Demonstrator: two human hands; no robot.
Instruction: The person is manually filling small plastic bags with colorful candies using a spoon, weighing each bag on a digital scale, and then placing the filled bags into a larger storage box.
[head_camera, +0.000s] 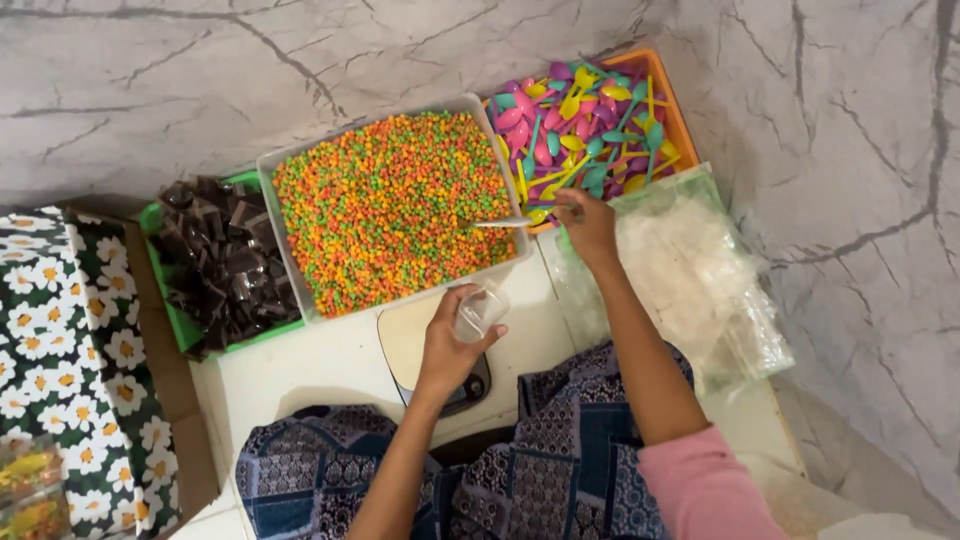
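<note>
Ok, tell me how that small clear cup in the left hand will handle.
The clear cup looks thin and empty, so it is probably very light. Held tilted in the left hand, its walls may flex under a squeeze. Being round, it could roll if laid down.

White table (330, 365): trays (290, 160), scale (400, 335)

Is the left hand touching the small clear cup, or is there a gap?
Touching. The head view shows the left hand wrapped around the small clear cup, fingers and thumb against its sides, above the kitchen scale.
</note>
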